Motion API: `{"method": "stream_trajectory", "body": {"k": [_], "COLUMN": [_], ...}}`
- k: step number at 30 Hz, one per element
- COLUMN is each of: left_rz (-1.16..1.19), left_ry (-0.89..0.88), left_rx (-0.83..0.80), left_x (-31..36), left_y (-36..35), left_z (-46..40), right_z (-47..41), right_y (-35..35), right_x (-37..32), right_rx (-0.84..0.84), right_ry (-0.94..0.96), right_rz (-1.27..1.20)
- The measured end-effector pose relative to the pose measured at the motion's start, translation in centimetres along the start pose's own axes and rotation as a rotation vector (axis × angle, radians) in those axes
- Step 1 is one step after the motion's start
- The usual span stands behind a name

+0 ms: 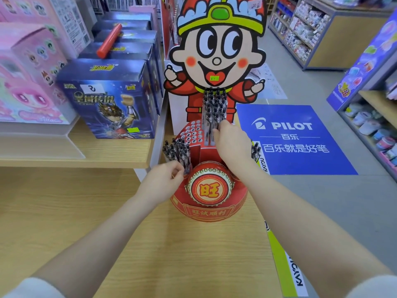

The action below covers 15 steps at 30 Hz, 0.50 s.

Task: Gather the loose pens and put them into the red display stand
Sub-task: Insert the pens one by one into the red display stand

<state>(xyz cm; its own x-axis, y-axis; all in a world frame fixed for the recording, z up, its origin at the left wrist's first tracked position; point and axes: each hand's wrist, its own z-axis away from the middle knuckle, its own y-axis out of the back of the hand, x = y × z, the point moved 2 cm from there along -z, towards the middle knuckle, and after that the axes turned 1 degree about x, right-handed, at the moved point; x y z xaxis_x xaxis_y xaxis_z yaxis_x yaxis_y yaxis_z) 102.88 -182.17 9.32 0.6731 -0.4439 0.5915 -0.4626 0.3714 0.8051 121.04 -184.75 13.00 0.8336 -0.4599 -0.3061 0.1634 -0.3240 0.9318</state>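
The red display stand (209, 203) sits on the wooden table, with a cartoon figure backboard and a panel of round holes (192, 131). A cluster of black-capped pens (213, 108) stands upright in the upper holes. My right hand (231, 140) grips the lower part of that cluster. A second bunch of pens (177, 150) leans out at the stand's left side, and my left hand (164, 181) pinches its lower end. A few more pens (256, 150) show behind my right wrist.
Blue boxed sets (107, 97) with a red tube (109, 40) on top stand on a raised shelf at left, beside pink boxes (28, 82). A blue Pilot floor sign (294, 138) lies at right, with store shelves (369, 117) beyond. The wooden table (150, 244) stretches towards me.
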Motion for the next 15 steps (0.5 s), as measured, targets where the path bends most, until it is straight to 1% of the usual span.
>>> {"method": "stream_trajectory", "body": {"k": [4,6,8,12,15], "left_rz": [0.021,0.027,0.031,0.048,0.076], "left_ry": [0.003,0.002,-0.004,-0.014,0.007], "left_rx": [0.025,0.043,0.048,0.088,0.141], "left_x": [-0.2,-0.4,-0.6,-1.1,-1.7], "left_y": [-0.1,-0.3,-0.4,-0.6,-0.4], "left_z": [0.2,0.3,0.5,0.7,1.1], "right_z": [1.1,2.3,3.6,5.0,5.2], "right_y": [0.7,0.7,0.0,-2.3,-3.3], "right_x": [0.3,0.2,-0.4,-1.9,-2.6], "right_rx": [0.038,0.059,0.017,-0.158,-0.199], "right_ry": [-0.019,0.009,0.108,0.355,0.435], "right_rz": [-0.044,-0.110,-0.176,-0.198,-0.131]}}
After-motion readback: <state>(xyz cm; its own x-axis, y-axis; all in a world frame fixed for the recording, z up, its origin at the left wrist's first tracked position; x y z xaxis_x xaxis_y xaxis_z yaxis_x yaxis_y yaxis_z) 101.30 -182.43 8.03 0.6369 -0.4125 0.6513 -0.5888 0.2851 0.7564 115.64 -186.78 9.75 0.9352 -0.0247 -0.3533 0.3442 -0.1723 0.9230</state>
